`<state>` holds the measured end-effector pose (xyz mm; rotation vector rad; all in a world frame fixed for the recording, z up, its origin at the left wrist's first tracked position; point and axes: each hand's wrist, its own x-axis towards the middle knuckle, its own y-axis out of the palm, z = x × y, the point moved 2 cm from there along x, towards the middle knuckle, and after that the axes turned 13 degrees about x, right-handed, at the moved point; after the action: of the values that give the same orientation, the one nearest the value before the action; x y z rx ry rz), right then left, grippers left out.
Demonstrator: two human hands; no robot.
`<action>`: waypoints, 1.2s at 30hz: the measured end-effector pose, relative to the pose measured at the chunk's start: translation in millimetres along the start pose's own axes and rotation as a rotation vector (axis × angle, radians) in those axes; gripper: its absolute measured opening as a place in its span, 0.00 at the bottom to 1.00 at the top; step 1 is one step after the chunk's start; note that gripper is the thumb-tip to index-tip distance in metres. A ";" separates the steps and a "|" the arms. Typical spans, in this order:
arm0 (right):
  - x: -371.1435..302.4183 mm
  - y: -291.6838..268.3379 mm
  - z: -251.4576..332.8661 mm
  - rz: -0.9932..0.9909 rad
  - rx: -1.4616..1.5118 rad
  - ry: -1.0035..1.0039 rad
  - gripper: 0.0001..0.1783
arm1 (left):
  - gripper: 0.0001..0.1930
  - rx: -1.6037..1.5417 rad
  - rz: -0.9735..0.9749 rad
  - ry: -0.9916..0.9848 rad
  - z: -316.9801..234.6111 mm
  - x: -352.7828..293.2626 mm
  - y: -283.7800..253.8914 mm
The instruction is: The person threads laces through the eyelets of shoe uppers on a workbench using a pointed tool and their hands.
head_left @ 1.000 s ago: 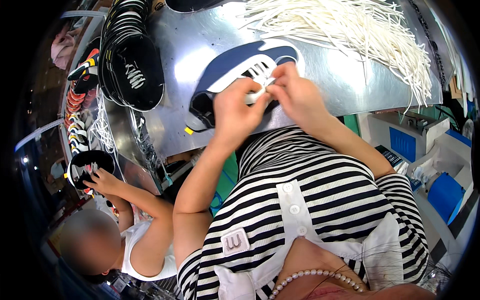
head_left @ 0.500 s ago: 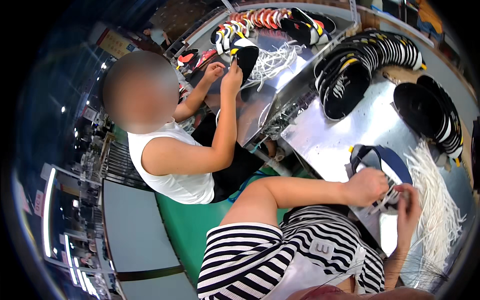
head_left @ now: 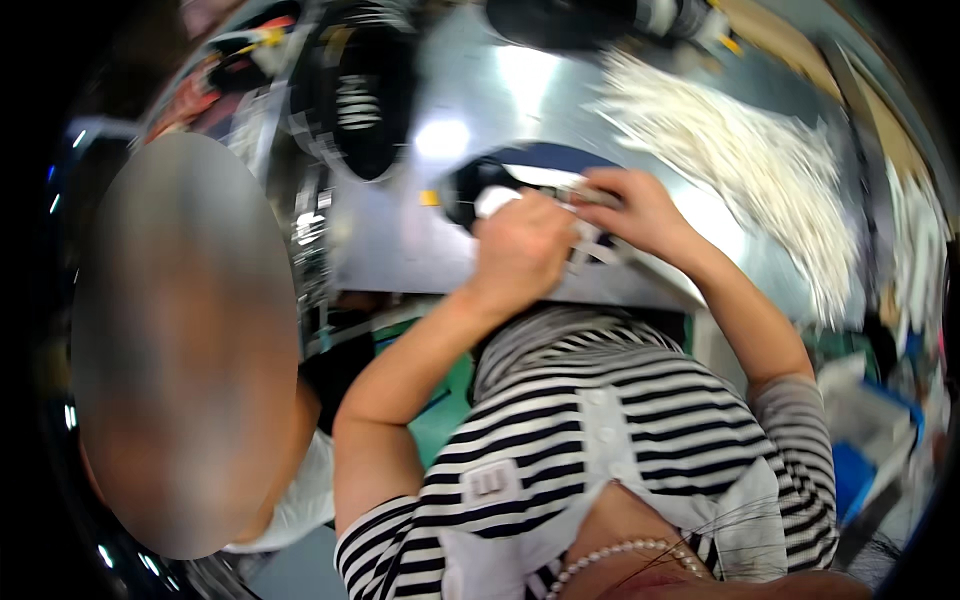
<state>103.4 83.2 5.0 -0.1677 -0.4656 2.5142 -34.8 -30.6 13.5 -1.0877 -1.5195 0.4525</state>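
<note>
A navy, black and white shoe upper (head_left: pixel 565 155) lies on the metal table (head_left: pixel 380 235) in front of me, its yellow tab toward the left. My left hand (head_left: pixel 525 245) is closed over its near side, fingers curled around the edge. Close beside it, my right hand (head_left: pixel 640 212) pinches with thumb and forefinger at a white shoelace at the upper's opening. White lace strands (head_left: pixel 598 250) show below the fingers. Motion blur smears the fingertips and the lace's exact path.
A heap of loose white shoelaces (head_left: pixel 735 170) spreads over the table at the right. Black shoe uppers (head_left: pixel 355 110) stand nested at the left, and others (head_left: pixel 560 20) lie at the far edge. A co-worker (head_left: pixel 290 500) is close on my left. A bin (head_left: pixel 865 440) stands lower right.
My view has swung to the right, bringing my hands to the middle and the co-worker nearer the left rim. Both hands remain at the same shoe upper.
</note>
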 end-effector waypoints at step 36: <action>-0.7 -2.7 -35.2 -0.428 0.431 0.037 0.07 | 0.25 -0.212 0.200 -0.675 17.8 26.3 42.1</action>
<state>113.1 95.1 -26.8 0.0492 0.0611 2.1224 -32.9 16.9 -9.4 -1.3368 -2.0878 0.8752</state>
